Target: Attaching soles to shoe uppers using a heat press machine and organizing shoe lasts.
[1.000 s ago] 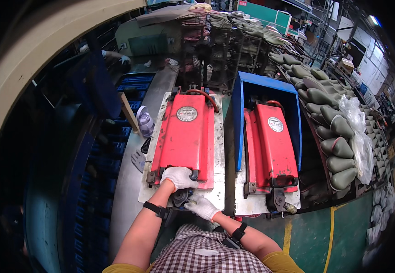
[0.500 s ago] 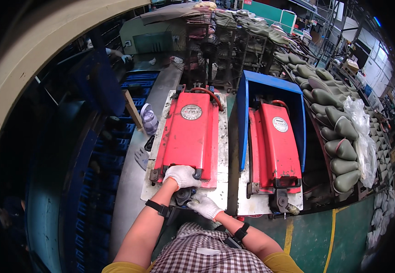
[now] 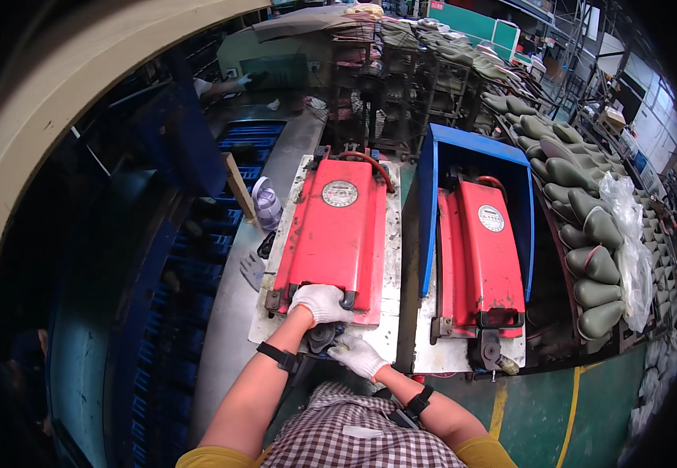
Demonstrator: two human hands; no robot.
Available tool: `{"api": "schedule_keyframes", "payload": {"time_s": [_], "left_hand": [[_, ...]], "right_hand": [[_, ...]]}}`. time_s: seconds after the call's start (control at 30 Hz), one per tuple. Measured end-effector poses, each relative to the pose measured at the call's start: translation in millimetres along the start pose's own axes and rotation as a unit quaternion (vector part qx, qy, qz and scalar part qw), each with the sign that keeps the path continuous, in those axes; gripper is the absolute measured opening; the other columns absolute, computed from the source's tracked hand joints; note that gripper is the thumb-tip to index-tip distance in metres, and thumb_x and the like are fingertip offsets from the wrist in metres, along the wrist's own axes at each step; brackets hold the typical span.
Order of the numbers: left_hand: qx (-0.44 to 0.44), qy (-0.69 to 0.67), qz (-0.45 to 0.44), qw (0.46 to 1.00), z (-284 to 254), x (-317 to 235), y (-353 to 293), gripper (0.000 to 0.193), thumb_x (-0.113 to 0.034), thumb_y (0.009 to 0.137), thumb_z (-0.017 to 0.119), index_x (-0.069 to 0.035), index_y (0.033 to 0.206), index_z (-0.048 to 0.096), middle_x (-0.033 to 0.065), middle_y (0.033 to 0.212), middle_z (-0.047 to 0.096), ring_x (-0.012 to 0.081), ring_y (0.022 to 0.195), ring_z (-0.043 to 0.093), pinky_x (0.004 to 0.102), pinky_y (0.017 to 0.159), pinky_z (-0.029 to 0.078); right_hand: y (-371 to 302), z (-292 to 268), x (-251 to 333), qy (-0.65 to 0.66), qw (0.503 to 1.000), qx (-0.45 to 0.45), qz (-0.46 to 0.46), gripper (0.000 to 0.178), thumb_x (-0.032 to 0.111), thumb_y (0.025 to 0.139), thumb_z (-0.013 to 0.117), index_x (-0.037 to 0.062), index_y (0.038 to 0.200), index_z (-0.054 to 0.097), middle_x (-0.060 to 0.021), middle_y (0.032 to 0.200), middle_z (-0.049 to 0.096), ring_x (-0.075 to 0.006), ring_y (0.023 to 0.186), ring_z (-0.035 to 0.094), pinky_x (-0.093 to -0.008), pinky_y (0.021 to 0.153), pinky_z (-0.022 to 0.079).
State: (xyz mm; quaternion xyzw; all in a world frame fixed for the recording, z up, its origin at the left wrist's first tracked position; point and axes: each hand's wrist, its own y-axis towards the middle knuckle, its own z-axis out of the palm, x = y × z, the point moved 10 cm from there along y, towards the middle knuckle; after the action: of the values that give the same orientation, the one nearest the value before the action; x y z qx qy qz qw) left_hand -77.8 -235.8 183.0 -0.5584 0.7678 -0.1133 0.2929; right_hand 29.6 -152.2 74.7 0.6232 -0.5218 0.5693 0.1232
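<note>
A red metal mould cover (image 3: pixel 331 226) with a round label lies closed on a pale plate (image 3: pixel 387 290) in front of me. My left hand (image 3: pixel 321 303), in a white knit glove, is wrapped over the black handle (image 3: pixel 347 300) at the cover's near edge. Just below it sits a dark round latch (image 3: pixel 320 335) fixed to the front of the plate. Beside that latch, my right hand (image 3: pixel 358 357), also gloved, has its fingers curled in; what they grip, if anything, is hidden. Both wrists wear black straps.
A second red cover (image 3: pixel 485 249) stands to the right under a blue hood (image 3: pixel 479 136). Green boots (image 3: pixel 588 265) fill a rack farther right, beside clear plastic (image 3: pixel 627 249). A lilac shoe (image 3: pixel 266 204) and grey glove (image 3: pixel 252 271) lie left. A co-worker's hand (image 3: pixel 243 80) shows far back.
The whole view has shifted slightly, so things appear a little farther right. Both my hands keep their places at the handle and latch. The co-worker's hand at the back has moved.
</note>
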Motion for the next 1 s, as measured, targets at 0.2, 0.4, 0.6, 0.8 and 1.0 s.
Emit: {"api": "schedule_keyframes", "payload": {"time_s": [0.2, 0.4, 0.6, 0.8, 1.0], "left_hand": [[0.004, 0.012, -0.017, 1.000, -2, 3, -1, 0.060, -0.061, 0.070, 0.068, -0.013, 0.105, 0.079, 0.0153, 0.106, 0.076, 0.0319, 0.098, 0.074, 0.0425, 0.088, 0.057], [-0.005, 0.021, 0.006, 1.000, 0, 5, 2, 0.069, -0.067, 0.072, 0.067, -0.006, 0.102, 0.078, 0.0191, 0.102, 0.076, 0.0352, 0.095, 0.074, 0.0440, 0.087, 0.057], [-0.007, 0.009, 0.003, 1.000, -3, -1, 0, 0.064, -0.066, 0.073, 0.068, -0.010, 0.102, 0.079, 0.0179, 0.099, 0.076, 0.0341, 0.093, 0.074, 0.0432, 0.086, 0.057], [-0.013, 0.008, -0.004, 1.000, -1, 1, 4, 0.061, -0.066, 0.074, 0.071, -0.011, 0.100, 0.079, 0.0172, 0.097, 0.076, 0.0333, 0.093, 0.074, 0.0432, 0.085, 0.057], [-0.010, 0.034, -0.016, 0.999, -2, 0, 2, 0.066, -0.070, 0.075, 0.071, -0.009, 0.097, 0.077, 0.0185, 0.098, 0.075, 0.0344, 0.095, 0.073, 0.0440, 0.085, 0.056]], "right_hand": [[4, 3, 1, -0.003, 1.000, 0.012, -0.006, 0.038, 0.037, 0.099, 0.066, 0.0013, 0.110, 0.065, -0.0029, 0.076, 0.062, -0.0117, 0.064, 0.056, -0.0305, 0.058, 0.047], [8, 7, -1, -0.009, 1.000, -0.001, -0.028, 0.037, 0.035, 0.098, 0.069, 0.0004, 0.111, 0.067, -0.0064, 0.079, 0.066, -0.0150, 0.070, 0.061, -0.0337, 0.066, 0.051], [6, 4, -2, -0.029, 0.999, 0.009, -0.019, 0.040, 0.038, 0.097, 0.069, -0.0001, 0.110, 0.067, -0.0096, 0.083, 0.067, -0.0176, 0.074, 0.064, -0.0348, 0.070, 0.051], [1, -3, 12, -0.068, 0.997, 0.011, -0.025, 0.053, 0.044, 0.095, 0.067, -0.0032, 0.119, 0.067, -0.0242, 0.101, 0.072, -0.0370, 0.095, 0.071, -0.0430, 0.086, 0.054], [-1, -4, 9, -0.069, 0.997, -0.009, -0.018, 0.058, 0.054, 0.094, 0.062, 0.0055, 0.124, 0.069, -0.0240, 0.115, 0.072, -0.0414, 0.110, 0.068, -0.0469, 0.096, 0.053]]}}
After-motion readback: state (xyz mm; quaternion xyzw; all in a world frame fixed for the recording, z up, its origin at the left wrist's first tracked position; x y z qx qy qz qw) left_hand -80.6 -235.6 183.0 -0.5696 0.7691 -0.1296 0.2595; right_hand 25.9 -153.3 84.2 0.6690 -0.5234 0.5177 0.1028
